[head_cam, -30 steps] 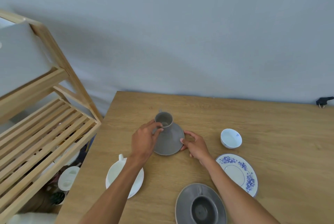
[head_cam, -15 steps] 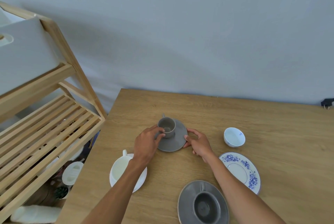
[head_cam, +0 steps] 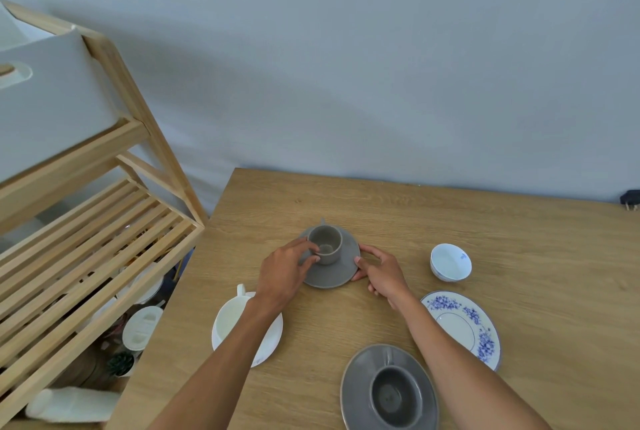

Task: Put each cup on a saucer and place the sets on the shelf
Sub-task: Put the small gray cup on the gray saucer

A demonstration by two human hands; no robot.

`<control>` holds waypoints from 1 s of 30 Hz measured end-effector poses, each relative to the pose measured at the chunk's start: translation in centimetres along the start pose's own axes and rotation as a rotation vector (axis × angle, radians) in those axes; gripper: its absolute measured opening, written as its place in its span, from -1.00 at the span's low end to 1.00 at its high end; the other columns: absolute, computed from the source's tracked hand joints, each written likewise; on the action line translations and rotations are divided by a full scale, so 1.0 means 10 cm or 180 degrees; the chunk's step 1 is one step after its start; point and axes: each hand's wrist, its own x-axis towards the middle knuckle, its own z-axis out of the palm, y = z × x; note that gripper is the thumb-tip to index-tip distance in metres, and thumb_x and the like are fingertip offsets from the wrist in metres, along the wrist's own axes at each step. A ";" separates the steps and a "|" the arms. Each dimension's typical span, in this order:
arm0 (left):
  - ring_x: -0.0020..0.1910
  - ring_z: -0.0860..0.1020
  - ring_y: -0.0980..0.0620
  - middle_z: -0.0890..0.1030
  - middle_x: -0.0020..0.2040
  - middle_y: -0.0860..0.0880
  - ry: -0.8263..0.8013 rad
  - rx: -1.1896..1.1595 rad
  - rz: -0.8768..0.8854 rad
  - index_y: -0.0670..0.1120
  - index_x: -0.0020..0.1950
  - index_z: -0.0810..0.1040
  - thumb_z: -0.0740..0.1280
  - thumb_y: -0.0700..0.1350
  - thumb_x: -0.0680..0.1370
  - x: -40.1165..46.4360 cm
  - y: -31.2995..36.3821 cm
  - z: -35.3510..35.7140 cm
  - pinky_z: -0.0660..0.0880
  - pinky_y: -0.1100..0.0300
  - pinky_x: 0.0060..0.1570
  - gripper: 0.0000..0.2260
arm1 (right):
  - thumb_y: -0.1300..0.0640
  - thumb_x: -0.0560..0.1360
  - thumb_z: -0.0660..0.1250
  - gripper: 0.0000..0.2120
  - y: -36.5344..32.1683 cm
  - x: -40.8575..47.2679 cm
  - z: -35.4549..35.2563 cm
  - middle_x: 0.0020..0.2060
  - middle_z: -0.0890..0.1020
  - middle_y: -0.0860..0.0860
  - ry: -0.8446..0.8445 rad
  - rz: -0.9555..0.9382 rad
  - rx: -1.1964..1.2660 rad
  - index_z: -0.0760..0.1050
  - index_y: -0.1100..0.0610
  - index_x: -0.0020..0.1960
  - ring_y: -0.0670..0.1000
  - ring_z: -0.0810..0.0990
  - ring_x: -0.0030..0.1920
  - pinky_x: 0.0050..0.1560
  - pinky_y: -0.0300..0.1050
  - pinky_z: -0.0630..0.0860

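Grey cup (head_cam: 325,244) sits on its grey saucer (head_cam: 330,270) mid-table (head_cam: 450,221), left hand (head_cam: 282,273) pinching the cup at nine o'clock, right hand (head_cam: 382,272) gripping the rim at three, likely steadying the set for lifting to the shelf (head_cam: 90,242) at nine o'clock.

A plain matte grey cup (head_cam: 325,244) sits on a saucer (head_cam: 330,273) of the same grey; a darker, glossier grey cup (head_cam: 393,395) rests on a dark grey saucer (head_cam: 356,391); a plain white cup (head_cam: 230,320) stands on a white saucer (head_cam: 270,336); a small white bowl-shaped cup (head_cam: 450,261) shows a faint blue mark inside; a white saucer (head_cam: 464,325) carries blue flower sprays and a thin blue ring; the table (head_cam: 519,242) is light oak woodgrain; the slatted shelf (head_cam: 86,232) is pale natural wood, bearing a white box (head_cam: 52,100); the wall (head_cam: 346,48) is pale blue-grey.
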 end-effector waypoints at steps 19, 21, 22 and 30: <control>-0.18 0.61 0.10 0.64 0.10 0.08 0.0259 0.0099 -0.0186 0.14 0.30 0.46 0.37 -0.07 0.56 -0.15 0.14 -0.15 0.58 0.09 -0.16 -0.67 | 0.13 0.62 0.23 -0.72 -0.18 -0.39 -0.18 -0.28 0.66 0.01 -0.0162 -0.0302 -0.0471 0.50 -0.07 0.31 -0.07 0.53 -0.49 -0.44 -0.20 0.48; -0.24 0.59 0.12 0.63 0.10 0.09 0.0343 0.0009 -0.0107 0.12 0.28 0.49 0.37 -0.08 0.56 -0.17 0.20 -0.19 0.55 0.13 -0.23 -0.70 | 0.13 0.62 0.23 -0.72 -0.18 -0.51 -0.26 -0.28 0.65 0.00 -0.0069 -0.0320 -0.0445 0.53 -0.08 0.28 -0.07 0.52 -0.49 -0.45 -0.20 0.46; -0.26 0.58 0.15 0.63 0.10 0.11 0.0387 -0.0065 -0.0019 0.11 0.26 0.51 0.37 -0.07 0.56 -0.18 0.25 -0.20 0.52 0.17 -0.26 -0.72 | 0.12 0.62 0.24 -0.73 -0.17 -0.58 -0.31 -0.29 0.65 -0.01 0.0001 -0.0326 -0.0418 0.54 -0.08 0.28 -0.07 0.51 -0.49 -0.45 -0.20 0.45; -0.28 0.52 0.24 0.50 -0.13 0.27 -0.0089 -0.0784 0.1194 0.05 0.16 0.60 0.37 -0.01 0.57 -0.26 0.94 -0.02 0.52 0.17 -0.30 -0.82 | 0.23 0.60 0.20 -0.70 0.20 -1.19 -0.81 -0.29 0.64 0.04 0.0701 -0.0370 -0.0087 0.58 -0.07 0.18 -0.03 0.52 -0.45 -0.30 -0.14 0.51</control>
